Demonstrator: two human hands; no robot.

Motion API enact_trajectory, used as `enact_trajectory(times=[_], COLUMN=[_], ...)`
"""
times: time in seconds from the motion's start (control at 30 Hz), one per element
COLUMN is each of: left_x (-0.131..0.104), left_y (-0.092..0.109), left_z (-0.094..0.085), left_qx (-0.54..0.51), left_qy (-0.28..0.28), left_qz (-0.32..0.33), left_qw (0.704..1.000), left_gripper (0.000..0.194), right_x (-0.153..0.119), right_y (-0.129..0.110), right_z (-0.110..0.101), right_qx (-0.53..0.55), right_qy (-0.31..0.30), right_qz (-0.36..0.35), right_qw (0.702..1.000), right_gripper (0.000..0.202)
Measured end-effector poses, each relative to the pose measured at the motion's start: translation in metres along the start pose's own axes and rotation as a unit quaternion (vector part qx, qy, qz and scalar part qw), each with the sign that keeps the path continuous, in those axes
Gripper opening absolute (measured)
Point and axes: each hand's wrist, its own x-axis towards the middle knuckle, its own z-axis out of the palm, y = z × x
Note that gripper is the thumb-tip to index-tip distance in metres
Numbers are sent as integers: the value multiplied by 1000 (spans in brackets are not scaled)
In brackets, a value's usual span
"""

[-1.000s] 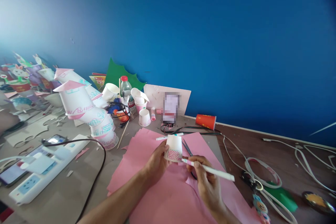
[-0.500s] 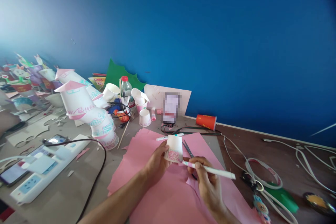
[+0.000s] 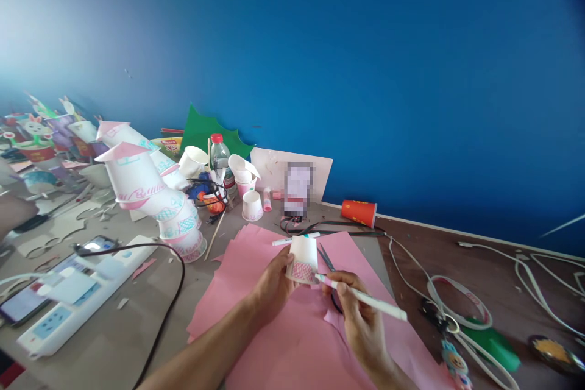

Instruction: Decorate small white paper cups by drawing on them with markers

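Note:
My left hand (image 3: 277, 277) grips a white paper cup (image 3: 303, 252) by its left side; the cup is upside down, with a pink criss-cross pattern round its wide rim. In my right hand (image 3: 359, 308) is a white and pink marker (image 3: 377, 303), its tip at the lower right of the cup's pattern. Both hands are over pink paper sheets (image 3: 274, 347). Dark scissors (image 3: 327, 258) lie on the paper just right of the cup, their handles partly hidden by my right hand. Another marker (image 3: 281, 241) rests behind the cup.
Decorated paper cups stand in a stack (image 3: 178, 216) at the left, near a power strip (image 3: 50, 323) with a black cable. Behind are a bottle (image 3: 220, 155), a phone (image 3: 298, 189) and a red cup (image 3: 359, 212). Cords lie right. Another person's hand (image 3: 16, 213) is far left.
The marker in my right hand has shifted slightly, its tip now higher against the cup's patterned edge. At the far left, the other person's hand has moved further into view.

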Motion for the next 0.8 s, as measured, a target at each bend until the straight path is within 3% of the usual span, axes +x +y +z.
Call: enact_trajectory(times=[0.47, 0.8], left_x=[1, 0], left_y=[-3, 0], left_z=[-4, -1], left_qx=[2, 0], left_qy=[-11, 17], left_qz=[7, -6], left_qw=[1000, 1000], left_gripper=[28, 26], right_x=[1, 1], right_y=[1, -4], right_z=[1, 2], right_qx=[-24, 37], right_qy=[2, 31], right_qz=[-13, 34], right_qw=[1000, 998], right_gripper=[27, 27])
